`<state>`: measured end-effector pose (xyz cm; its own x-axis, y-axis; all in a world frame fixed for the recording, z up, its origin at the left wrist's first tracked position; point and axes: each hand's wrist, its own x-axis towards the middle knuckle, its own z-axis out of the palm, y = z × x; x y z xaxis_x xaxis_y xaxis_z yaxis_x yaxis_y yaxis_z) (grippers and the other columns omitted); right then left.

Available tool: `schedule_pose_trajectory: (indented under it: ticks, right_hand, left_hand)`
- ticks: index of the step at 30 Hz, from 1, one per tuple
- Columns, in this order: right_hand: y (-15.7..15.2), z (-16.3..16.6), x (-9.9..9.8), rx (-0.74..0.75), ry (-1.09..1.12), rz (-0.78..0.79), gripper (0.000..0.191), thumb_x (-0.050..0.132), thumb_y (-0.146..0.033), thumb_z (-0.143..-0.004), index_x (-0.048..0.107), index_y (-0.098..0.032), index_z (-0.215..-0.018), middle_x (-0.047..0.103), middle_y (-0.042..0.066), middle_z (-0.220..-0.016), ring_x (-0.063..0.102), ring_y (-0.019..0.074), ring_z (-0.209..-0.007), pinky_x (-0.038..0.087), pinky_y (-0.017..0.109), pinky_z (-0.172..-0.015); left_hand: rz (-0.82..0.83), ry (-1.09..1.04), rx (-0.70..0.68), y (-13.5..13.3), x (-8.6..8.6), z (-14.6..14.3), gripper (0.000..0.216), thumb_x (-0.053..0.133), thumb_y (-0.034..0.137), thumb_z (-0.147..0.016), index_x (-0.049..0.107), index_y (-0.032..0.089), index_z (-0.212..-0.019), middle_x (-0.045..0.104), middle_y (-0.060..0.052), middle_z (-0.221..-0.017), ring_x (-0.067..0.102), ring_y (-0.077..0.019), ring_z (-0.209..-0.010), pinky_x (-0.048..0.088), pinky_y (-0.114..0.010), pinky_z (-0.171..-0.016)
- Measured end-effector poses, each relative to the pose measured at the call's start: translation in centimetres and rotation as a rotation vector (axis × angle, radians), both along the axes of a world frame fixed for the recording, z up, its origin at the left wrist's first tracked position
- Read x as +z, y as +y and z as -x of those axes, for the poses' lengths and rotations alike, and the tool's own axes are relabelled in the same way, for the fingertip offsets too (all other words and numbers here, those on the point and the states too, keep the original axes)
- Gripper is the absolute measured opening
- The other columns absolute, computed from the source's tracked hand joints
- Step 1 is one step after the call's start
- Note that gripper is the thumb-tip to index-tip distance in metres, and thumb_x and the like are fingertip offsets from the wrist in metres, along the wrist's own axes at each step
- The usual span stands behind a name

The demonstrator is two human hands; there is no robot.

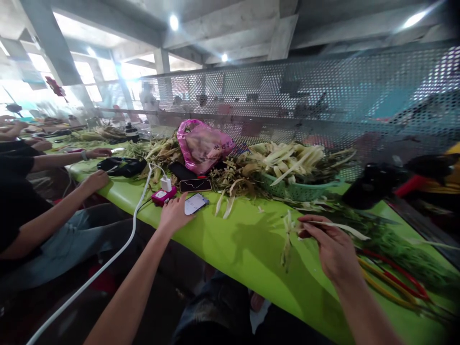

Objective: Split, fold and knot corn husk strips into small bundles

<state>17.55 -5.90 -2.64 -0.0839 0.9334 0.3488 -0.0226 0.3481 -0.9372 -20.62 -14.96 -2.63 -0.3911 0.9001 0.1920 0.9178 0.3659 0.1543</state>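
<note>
From my remote seat I see the right hand [336, 247], right of centre, its fingers clamped on a pale husk bundle [287, 226], seemingly held aside so the left hand [174, 215], fingers loosely apart, can attend to the phone [194, 204] left of centre; I can't tell whether they touch. The lime-green tabletop [223, 249] slants toward lower right, below a perforated metal screen [305, 96] and concrete beams [230, 31].

Under concrete beams [223, 28] runs 1 perforated screen [359, 96], with bright openings [85, 74], probably windows, leftward.
</note>
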Motion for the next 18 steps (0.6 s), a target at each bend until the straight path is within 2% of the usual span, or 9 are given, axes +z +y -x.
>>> schedule_pose_trajectory:
  ticks: [8,12,15,17,18]
  right_hand:
    - [-0.2,0.1,0.2,0.000,0.008,-0.005,0.011,0.069,-0.033,-0.072,0.071,-0.025,-0.081,0.063,0.003,-0.084,0.056,0.0165,-0.065,0.047,0.032,-0.059]
    - [-0.6,0.3,0.5,0.012,0.033,0.006,0.012,0.071,-0.031,-0.071,0.071,-0.025,-0.080,0.064,0.002,-0.082,0.057,0.0156,-0.064,0.048,0.031,-0.060]
    - [-1.0,0.5,0.8,0.048,0.037,0.028,0.014,0.071,-0.031,-0.071,0.071,-0.022,-0.082,0.066,0.002,-0.080,0.060,0.0158,-0.066,0.049,0.030,-0.064]
    - [-1.3,0.6,1.0,0.044,0.023,0.038,0.016,0.071,-0.031,-0.071,0.071,-0.021,-0.084,0.067,0.002,-0.078,0.061,0.0156,-0.066,0.049,0.030,-0.066]
    - [-1.3,0.6,1.0,0.036,0.017,0.032,0.016,0.072,-0.032,-0.071,0.071,-0.021,-0.083,0.067,0.002,-0.077,0.061,0.0156,-0.066,0.049,0.029,-0.066]
  left_hand:
    - [-0.071,-0.034,0.028,-0.5,-0.6,-2.6,0.083,0.058,0.054,-0.073,0.030,0.018,-0.142,0.058,-0.018,-0.123,0.050,-0.0342,-0.113,0.040,-0.041,-0.088]
    - [-0.164,-0.091,0.030,-0.9,0.0,-3.7,0.083,0.063,0.054,-0.071,0.034,0.020,-0.141,0.054,-0.018,-0.128,0.047,-0.0365,-0.118,0.036,-0.046,-0.095]
    - [-0.361,-0.259,-0.127,-0.6,1.2,-6.5,0.069,0.059,0.051,-0.076,0.041,0.022,-0.136,0.051,-0.014,-0.133,0.044,-0.0326,-0.122,0.034,-0.045,-0.100]
    - [-0.405,-0.520,-0.314,0.1,1.9,-9.6,0.055,0.056,0.049,-0.080,0.049,0.021,-0.127,0.058,-0.012,-0.123,0.052,-0.0269,-0.114,0.040,-0.039,-0.094]
    - [-0.361,-0.681,-0.409,0.6,2.1,-11.4,0.050,0.054,0.049,-0.081,0.052,0.021,-0.122,0.061,-0.011,-0.118,0.057,-0.0245,-0.106,0.044,-0.035,-0.087]
